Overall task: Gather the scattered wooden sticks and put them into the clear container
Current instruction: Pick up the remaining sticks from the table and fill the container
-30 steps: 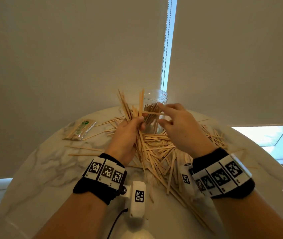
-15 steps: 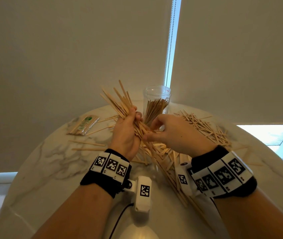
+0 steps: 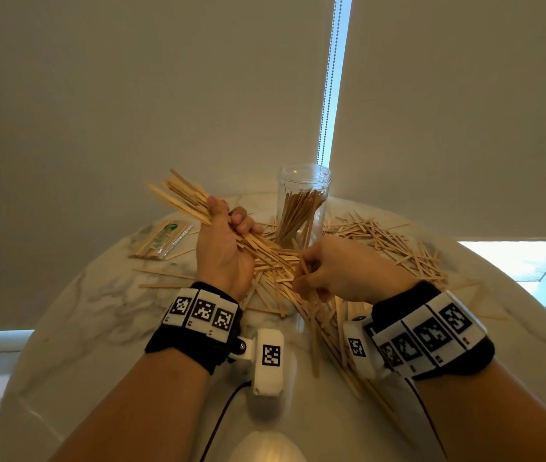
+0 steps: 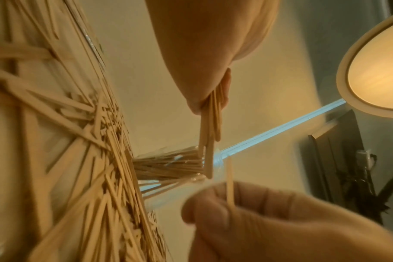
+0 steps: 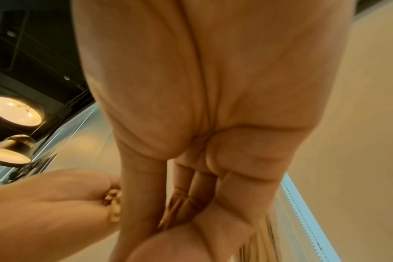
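Note:
A clear container (image 3: pixel 303 181) stands upright at the table's far middle, partly filled with wooden sticks (image 3: pixel 298 215). My left hand (image 3: pixel 231 228) grips a thick bundle of sticks (image 3: pixel 181 195), raised left of the container and slanting up to the left. Just to the container's near side, my right hand (image 3: pixel 304 278) pinches a few sticks above the loose pile (image 3: pixel 275 281). In the left wrist view the bundle's ends (image 4: pixel 210 124) stick out of my left fist, and the right hand (image 4: pixel 258 221) holds a thin stick (image 4: pixel 229 177) before the container (image 4: pixel 180 164).
More loose sticks (image 3: pixel 384 238) are strewn right of the container on the round marble table (image 3: pixel 81 328). A sealed packet of sticks (image 3: pixel 161 240) lies at the far left. Window blinds hang close behind the table.
My left hand has tipped its bundle from upright to slanting left and raised it. My right hand has come back from the container's side down to the pile and taken hold of a few sticks.

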Motion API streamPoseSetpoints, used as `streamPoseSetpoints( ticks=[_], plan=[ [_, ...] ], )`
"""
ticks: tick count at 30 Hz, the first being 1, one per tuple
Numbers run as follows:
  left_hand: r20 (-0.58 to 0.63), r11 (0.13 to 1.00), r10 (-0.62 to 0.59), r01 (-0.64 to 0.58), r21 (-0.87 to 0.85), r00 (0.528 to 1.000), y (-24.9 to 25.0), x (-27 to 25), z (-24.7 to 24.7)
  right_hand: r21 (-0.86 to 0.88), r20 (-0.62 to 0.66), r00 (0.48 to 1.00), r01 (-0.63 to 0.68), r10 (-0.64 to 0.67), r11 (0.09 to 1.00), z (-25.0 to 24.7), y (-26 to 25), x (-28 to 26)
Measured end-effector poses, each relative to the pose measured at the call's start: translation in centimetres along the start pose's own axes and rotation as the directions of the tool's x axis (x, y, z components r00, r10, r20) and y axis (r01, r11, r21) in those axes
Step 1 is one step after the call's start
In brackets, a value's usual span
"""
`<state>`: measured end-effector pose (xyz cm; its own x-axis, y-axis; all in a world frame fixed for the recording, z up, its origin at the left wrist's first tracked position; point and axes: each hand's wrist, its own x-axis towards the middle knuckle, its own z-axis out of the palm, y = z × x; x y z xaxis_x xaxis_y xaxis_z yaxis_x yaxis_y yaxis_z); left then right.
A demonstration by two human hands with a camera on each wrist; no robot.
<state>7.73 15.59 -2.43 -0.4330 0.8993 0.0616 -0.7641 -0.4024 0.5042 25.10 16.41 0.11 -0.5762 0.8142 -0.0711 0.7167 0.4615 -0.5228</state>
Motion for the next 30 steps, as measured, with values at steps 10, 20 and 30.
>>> streamPoseSetpoints(
  ticks=[10, 20, 30],
  plan=[
    [0.130, 0.918, -0.217, 0.157, 0.364, 0.967, -1.5, -1.9, 0.5, 0.292, -0.255, 0.966, 0.117, -0.041, 0.949, -1.7, 0.5, 0.0],
    [0.180, 0.777, -0.364, 0.191, 0.600, 0.914, -3.1, -3.5, 1.3, 0.191, -0.459, 0.884, 0.198, -0.091, 0.961, -0.9, -0.7, -0.1],
    [0.352, 0.766, -0.324, 0.025, 0.642, 0.878, -2.5, -4.1, 1.8, 0.354, -0.619, 0.781, 0.377, -0.088, 0.856, -4.5, -1.1, -1.9]
  ],
)
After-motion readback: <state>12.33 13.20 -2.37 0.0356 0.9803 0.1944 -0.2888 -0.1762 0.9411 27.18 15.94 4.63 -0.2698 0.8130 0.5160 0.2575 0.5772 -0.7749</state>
